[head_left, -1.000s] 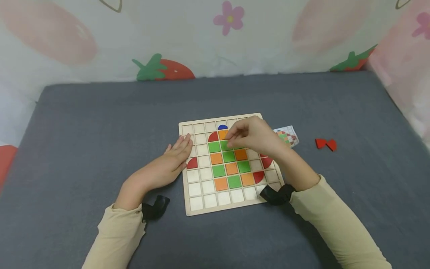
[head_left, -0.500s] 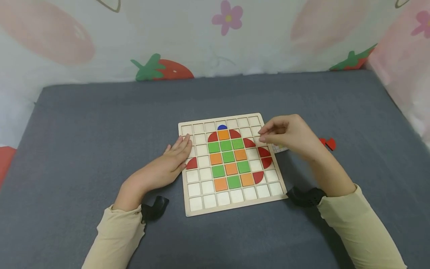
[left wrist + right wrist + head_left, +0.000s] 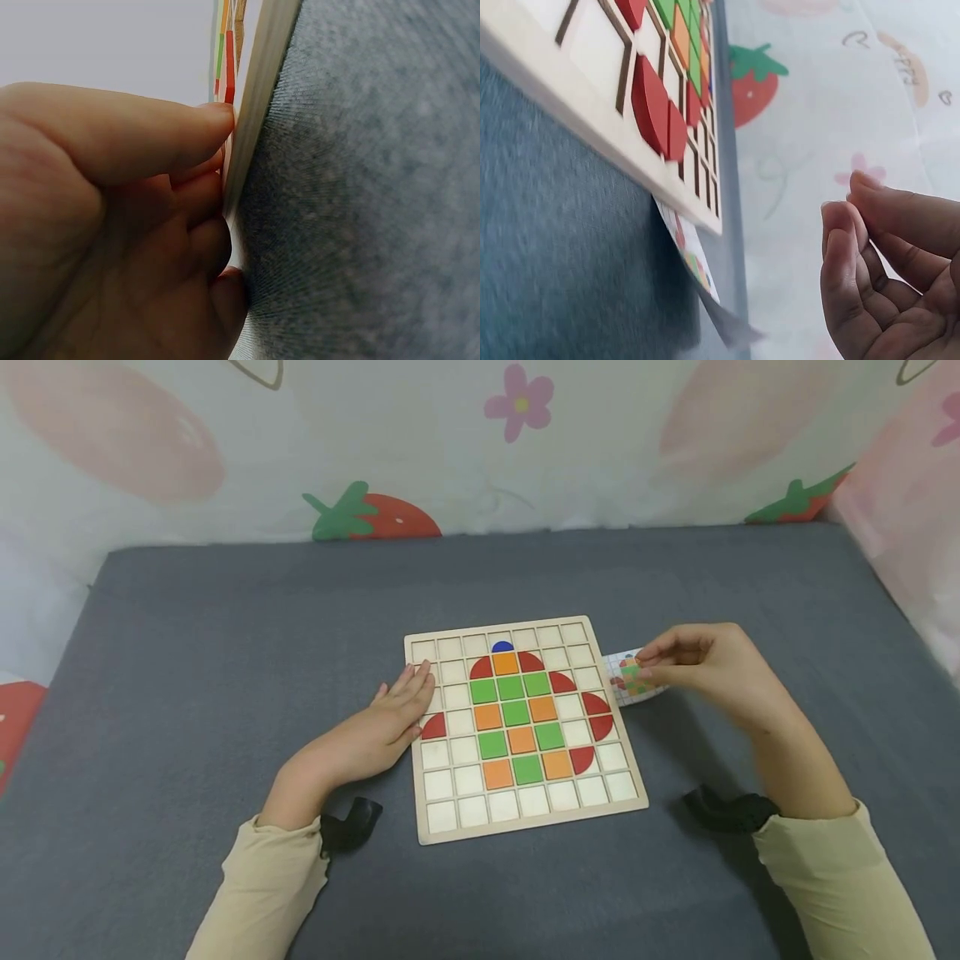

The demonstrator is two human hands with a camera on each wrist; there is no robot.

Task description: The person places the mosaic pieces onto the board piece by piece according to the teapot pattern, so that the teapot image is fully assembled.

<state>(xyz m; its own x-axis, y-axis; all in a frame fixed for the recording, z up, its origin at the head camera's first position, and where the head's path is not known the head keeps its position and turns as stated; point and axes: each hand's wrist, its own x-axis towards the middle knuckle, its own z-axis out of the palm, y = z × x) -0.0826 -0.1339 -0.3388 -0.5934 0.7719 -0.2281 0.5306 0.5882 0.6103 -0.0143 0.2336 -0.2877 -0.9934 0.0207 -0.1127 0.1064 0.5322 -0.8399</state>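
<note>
A wooden grid board (image 3: 465, 832) lies on the table, with green, orange, red and blue pieces set in its cells. My left hand (image 3: 367, 727) rests flat on the board's left side, fingers straight; beneath its thumb the left wrist view shows the board edge. A red quarter-round piece (image 3: 434, 726) sits beside that thumb. Over the right of the board my right hand (image 3: 720, 668) hovers in the air, fingers loosely bent and holding nothing visible. Below its fingertips a printed pattern card (image 3: 618, 693) sticks out from under the board's right edge, partly covered by the hand.
Grey cloth (image 3: 240, 635) covers the table. A strawberry-print curtain (image 3: 585, 452) hangs behind the far edge. Black wrist mounts (image 3: 352, 825) are strapped at both sleeves. Red half-round and quarter-round pieces (image 3: 597, 715) fill cells on the board's right.
My right hand has left the board's upper middle and moved right, over the card. A red piece now shows where its fingers were. The loose red pieces are now hidden behind it.
</note>
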